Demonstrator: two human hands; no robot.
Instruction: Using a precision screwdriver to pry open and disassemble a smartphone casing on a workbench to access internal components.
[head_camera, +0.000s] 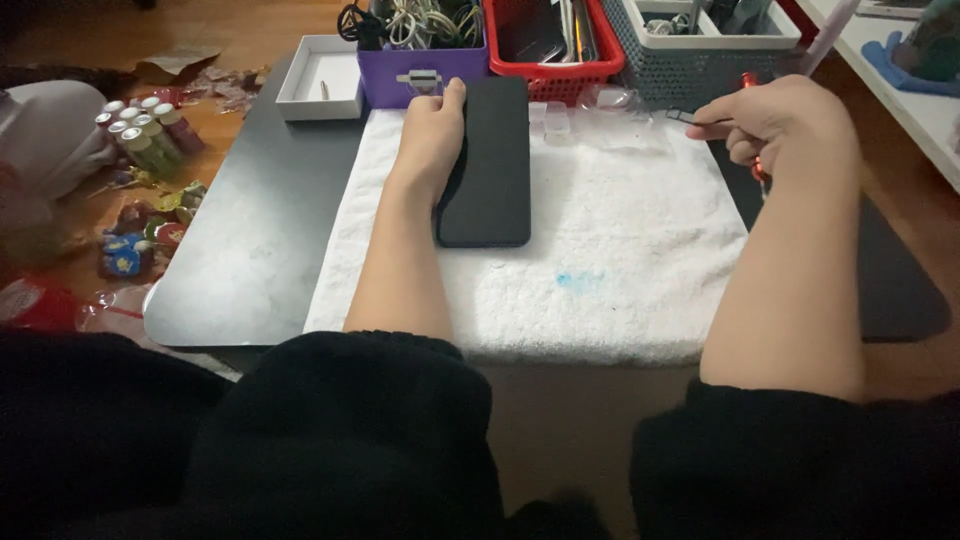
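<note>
Left hand (432, 135) lies flat along the left edge of a flat black rectangular slab (490, 165), fingers released and stretched, not gripping — slab rests on a white terry towel (610, 270) spread on the dark table (240, 260). Right hand (780, 125) hovers over the towel's far right corner, fingers clenched on a red-handled thin metal tool (752, 90). Purple plastic bin of cables (420, 65) sits just behind the slab.
</note>
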